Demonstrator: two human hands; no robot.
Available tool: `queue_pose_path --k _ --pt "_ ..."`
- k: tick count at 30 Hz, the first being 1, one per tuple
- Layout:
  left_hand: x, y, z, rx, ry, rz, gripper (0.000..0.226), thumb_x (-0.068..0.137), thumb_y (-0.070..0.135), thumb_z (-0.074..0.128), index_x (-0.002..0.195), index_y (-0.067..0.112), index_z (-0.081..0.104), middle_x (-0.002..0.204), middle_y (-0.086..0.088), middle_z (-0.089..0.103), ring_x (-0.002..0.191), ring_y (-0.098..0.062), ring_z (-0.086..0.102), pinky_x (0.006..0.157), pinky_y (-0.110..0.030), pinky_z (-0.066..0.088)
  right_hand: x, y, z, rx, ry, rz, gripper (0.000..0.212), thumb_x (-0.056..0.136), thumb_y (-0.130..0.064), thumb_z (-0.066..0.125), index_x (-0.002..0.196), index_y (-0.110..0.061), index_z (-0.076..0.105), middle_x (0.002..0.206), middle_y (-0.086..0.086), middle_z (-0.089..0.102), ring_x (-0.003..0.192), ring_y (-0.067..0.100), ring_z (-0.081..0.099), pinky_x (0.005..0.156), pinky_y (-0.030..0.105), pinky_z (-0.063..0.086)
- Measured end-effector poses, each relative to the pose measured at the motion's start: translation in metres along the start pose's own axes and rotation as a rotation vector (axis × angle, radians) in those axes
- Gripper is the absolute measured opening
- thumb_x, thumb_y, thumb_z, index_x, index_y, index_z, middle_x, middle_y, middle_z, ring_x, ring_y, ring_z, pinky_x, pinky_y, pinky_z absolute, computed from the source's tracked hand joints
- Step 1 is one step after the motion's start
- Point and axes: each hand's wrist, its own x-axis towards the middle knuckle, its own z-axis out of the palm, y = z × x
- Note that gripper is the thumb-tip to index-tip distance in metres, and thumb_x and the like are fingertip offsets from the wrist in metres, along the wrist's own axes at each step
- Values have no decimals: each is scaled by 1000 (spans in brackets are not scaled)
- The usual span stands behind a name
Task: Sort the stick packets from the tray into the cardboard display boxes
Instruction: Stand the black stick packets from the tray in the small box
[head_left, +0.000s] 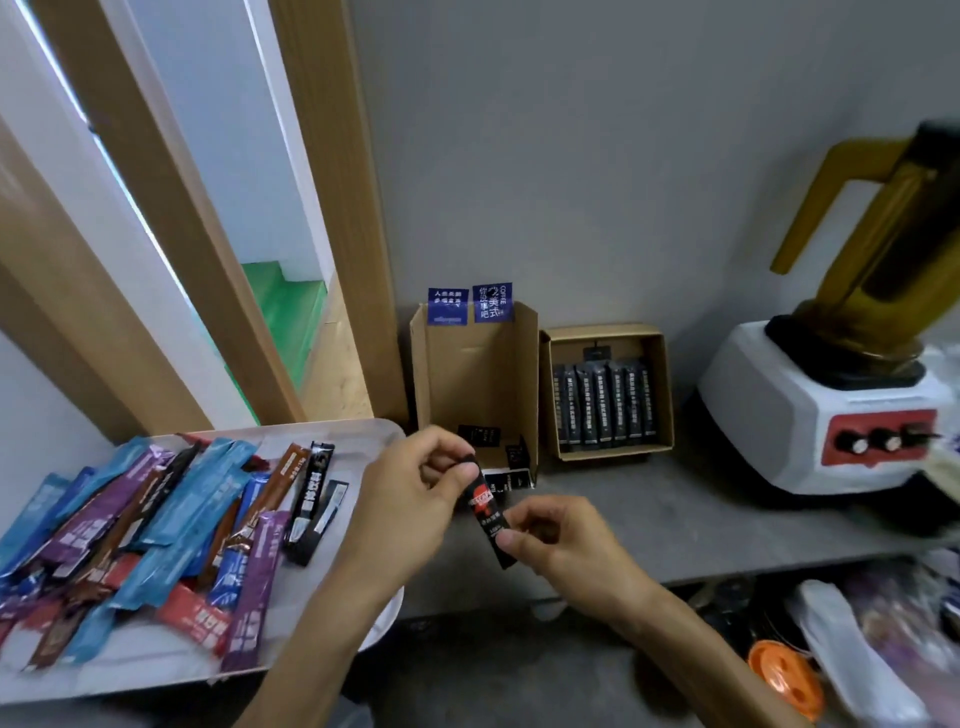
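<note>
A black stick packet with a red label (487, 512) is held between both hands in front of the boxes. My left hand (410, 499) pinches its top end and my right hand (558, 538) pinches its lower end. The pale tray (358, 441) at the left holds several blue, purple, brown, red and black stick packets (156, 525). A tall cardboard display box (470, 374) with blue labels stands just behind my hands, with a few small dark packets at its bottom. Right of it, a second cardboard box (608, 392) holds a row of black packets.
A white blender (826, 410) with a yellow jug and red control panel stands at the right on the grey counter (675, 514). Below the counter edge lie an orange lid (784, 675) and wrapped items. A wooden door frame rises at the left.
</note>
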Motion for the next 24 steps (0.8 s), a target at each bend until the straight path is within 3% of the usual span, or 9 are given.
queue_pose_path --k 5,7,9,10,12,14,16,19,24 --pt "4 3 38 26 -28 -1 23 95 19 63 111 35 64 98 17 67 93 1 63 82 -18 53 17 29 -47 -96 284 16 8 91 -16 72 85 -22 74 79 2 72 71 17 66 69 33 54" --pt "4 7 54 76 -85 11 29 98 17 57 123 33 60 111 20 64 99 9 59 87 -12 50 33 40 -69 -127 428 29 7 90 -16 73 86 -21 72 78 0 72 73 13 67 73 33 56" --pt "5 8 71 115 -175 6 35 100 17 53 133 29 55 124 18 58 105 16 53 86 -1 42 50 44 -86 -158 499 47 6 90 -16 73 91 -21 69 82 -3 71 81 9 68 73 25 55" --pt "6 9 81 116 -222 -6 39 101 17 51 138 28 51 130 16 56 109 15 51 88 0 40 59 44 -92 -173 502 50 6 91 -16 72 95 -19 68 85 -5 70 84 9 68 73 21 54" --pt "7 7 102 123 -294 -27 45 102 18 49 146 27 43 144 9 49 126 4 47 103 -12 38 75 46 -101 -205 474 48 12 93 -16 70 104 -18 66 92 -5 68 90 10 67 77 24 56" --pt "9 7 122 206 -335 -28 51 102 17 46 151 22 34 156 5 34 142 -6 33 116 -22 26 89 47 -104 -248 427 56 16 93 -15 68 110 -16 65 95 -6 66 93 11 67 80 27 56" --pt "9 5 139 299 -349 -31 56 103 14 42 156 16 23 164 4 15 149 -10 16 116 -19 13 100 49 -103 -296 393 63 18 94 -15 68 111 -15 66 94 -5 65 93 11 67 76 22 53" --pt "7 -3 159 421 -350 -55 64 102 10 41 157 12 10 165 3 -11 152 -16 -2 116 -22 6 110 52 -100 -319 339 59 19 95 -14 66 113 -15 66 97 -3 67 95 12 67 80 26 56" --pt "5 -11 170 518 -313 -86 70 101 5 43 157 13 3 162 2 -26 151 -16 -11 106 -19 -1 116 56 -103 -315 298 55 18 93 -12 69 110 -15 66 90 -3 69 88 10 68 79 27 58"
